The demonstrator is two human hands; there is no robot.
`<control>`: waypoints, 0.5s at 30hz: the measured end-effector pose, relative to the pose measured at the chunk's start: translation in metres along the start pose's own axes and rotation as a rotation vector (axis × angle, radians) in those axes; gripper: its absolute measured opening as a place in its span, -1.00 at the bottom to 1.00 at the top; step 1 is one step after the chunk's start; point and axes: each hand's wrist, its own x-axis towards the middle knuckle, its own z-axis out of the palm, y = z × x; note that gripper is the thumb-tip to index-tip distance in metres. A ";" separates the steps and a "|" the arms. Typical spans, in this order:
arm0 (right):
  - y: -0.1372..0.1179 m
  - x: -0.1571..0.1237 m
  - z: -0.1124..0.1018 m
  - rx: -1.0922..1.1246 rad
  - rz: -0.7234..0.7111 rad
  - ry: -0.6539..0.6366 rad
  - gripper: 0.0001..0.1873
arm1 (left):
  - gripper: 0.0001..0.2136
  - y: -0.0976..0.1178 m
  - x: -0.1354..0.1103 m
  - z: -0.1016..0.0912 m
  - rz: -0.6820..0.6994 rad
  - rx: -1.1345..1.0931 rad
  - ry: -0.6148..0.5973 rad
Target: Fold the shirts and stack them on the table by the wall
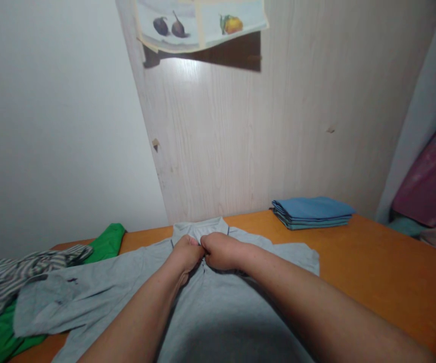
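A light grey collared shirt [225, 307] lies spread on the orange-brown table, its collar [203, 225] toward the wall and its sleeves out to both sides. My left hand [188, 253] and my right hand [220, 251] meet at the front opening just below the collar. Both are closed, with fingers pinched on the shirt's placket edges. The fingertips and any button between them are hidden. Dark marks show on the left sleeve [70, 290].
A folded stack of blue and teal cloth [312, 212] sits at the table's [392, 282] back right. Striped and green garments [106, 242] lie at the left, partly under the sleeve. Fruit pictures [203, 25] hang on the wall; a pink item [426, 176] stands at the far right.
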 end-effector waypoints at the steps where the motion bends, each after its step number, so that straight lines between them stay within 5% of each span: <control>1: 0.001 -0.001 0.001 0.010 -0.006 0.002 -0.68 | -0.71 0.000 -0.001 0.000 -0.010 0.008 -0.002; 15: 0.017 0.002 0.021 0.162 -0.038 0.100 -0.91 | -0.74 -0.003 -0.003 0.000 -0.087 -0.007 -0.013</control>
